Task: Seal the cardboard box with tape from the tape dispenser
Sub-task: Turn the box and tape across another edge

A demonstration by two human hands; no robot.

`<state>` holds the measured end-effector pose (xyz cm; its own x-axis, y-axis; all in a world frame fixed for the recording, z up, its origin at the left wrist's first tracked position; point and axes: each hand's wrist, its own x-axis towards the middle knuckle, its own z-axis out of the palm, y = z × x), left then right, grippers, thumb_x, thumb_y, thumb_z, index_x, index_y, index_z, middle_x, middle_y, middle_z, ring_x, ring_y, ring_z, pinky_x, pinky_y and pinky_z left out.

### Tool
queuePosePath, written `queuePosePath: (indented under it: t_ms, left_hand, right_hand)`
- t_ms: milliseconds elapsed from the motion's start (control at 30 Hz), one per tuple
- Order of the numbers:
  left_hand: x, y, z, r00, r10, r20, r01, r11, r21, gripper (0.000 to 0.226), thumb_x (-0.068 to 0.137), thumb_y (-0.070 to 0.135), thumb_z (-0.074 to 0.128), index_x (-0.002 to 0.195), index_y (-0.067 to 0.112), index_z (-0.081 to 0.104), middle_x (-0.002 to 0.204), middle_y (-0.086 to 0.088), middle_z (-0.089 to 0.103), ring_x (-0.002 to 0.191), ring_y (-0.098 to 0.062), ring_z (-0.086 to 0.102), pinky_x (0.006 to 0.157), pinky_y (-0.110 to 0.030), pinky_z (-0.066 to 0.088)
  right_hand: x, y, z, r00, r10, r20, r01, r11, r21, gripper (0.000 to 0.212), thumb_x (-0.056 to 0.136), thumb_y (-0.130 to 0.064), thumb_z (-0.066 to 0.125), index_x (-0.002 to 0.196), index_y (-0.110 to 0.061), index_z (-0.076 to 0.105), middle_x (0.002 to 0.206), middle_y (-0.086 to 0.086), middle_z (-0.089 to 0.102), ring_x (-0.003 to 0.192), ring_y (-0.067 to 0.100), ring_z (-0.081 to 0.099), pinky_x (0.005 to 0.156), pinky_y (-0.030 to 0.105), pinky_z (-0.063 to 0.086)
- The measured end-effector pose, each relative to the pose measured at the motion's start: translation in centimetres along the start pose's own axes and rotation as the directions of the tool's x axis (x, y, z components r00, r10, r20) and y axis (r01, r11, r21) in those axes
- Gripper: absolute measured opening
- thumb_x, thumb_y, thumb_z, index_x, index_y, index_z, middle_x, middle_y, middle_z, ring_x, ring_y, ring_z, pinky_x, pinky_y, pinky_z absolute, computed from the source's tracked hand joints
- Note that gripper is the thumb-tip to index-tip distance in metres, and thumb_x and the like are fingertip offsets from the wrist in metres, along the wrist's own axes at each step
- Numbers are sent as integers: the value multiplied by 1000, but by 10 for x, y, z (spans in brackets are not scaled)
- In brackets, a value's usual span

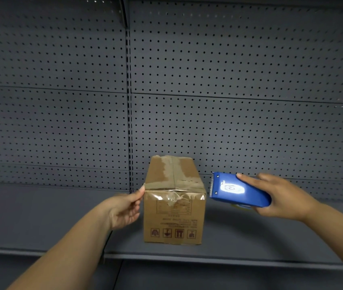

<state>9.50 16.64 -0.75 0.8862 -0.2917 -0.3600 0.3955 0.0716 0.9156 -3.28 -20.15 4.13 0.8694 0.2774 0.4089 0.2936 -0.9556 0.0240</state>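
Observation:
A brown cardboard box (173, 218) stands on the grey shelf, its flaps closed and clear tape running over the top seam and down the front face. My left hand (124, 209) is open beside the box's left side, fingertips touching its upper front-left corner. My right hand (281, 197) grips a blue tape dispenser (239, 190) held in the air to the right of the box. The dispenser's serrated edge points left toward the box and is a short gap away from it.
The grey metal shelf (250, 243) runs across the view with its front edge below the box. A dark pegboard back wall (229, 101) rises behind, split by a vertical slotted upright (129, 101). A pale wall shows at the far right.

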Motion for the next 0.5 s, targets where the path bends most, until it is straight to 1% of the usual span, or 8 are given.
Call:
queuePosePath:
  t_ms: [67,133,267,333,400,433,500]
  left_hand:
    - [5,-8,0,997,81,-9,-81,996,23,33,70,38,68,57,15,48,49,3,47,54,-13,44,63,-26,44]
    - [8,-13,2,989,149,-5,-148,988,52,35,66,44,66,58,18,45,51,4,45,56,-13,43,63,-26,40]
    - [12,-22,3,966,258,-22,-255,962,95,35,59,53,63,63,20,52,54,8,48,63,-14,41,67,-28,36]
    - [14,-28,2,941,336,-48,-324,930,173,44,60,61,58,70,18,59,60,5,54,68,-17,43,75,-32,39]
    - [16,-34,3,911,406,-76,-374,888,268,56,65,66,52,78,12,63,73,-5,62,74,-23,51,86,-39,43]
    - [17,-37,5,896,435,-95,-393,872,292,56,72,63,50,81,9,64,80,-10,66,79,-27,56,88,-41,45]
    - [18,-40,11,861,491,-134,-430,843,324,46,86,49,47,85,6,64,89,-16,70,87,-31,61,84,-39,47]
  right_hand:
    - [0,1,1,1000,-9,-4,9,1000,-3,90,63,-41,60,126,-70,2,82,-18,40,72,9,46,58,20,40]
    - [2,1,3,1000,-13,-2,13,1000,-13,91,64,-40,61,126,-69,1,84,-16,41,74,8,44,58,16,35]
    - [4,1,6,1000,-15,9,15,1000,-8,92,64,-39,62,127,-69,2,83,-21,38,76,6,41,61,18,36]
    - [5,1,6,1000,-10,8,11,1000,-2,92,64,-38,63,127,-69,3,83,-21,38,75,5,41,61,19,37]
    - [5,2,5,1000,-4,3,4,1000,3,93,64,-37,65,127,-69,3,82,-21,38,74,4,41,61,19,38]
    - [4,1,6,1000,0,2,0,1000,2,93,64,-38,65,127,-68,4,82,-20,38,74,6,42,61,21,40]
    - [4,1,6,1000,2,0,-2,1000,-2,93,65,-38,67,128,-68,4,83,-20,39,75,8,43,63,25,44]
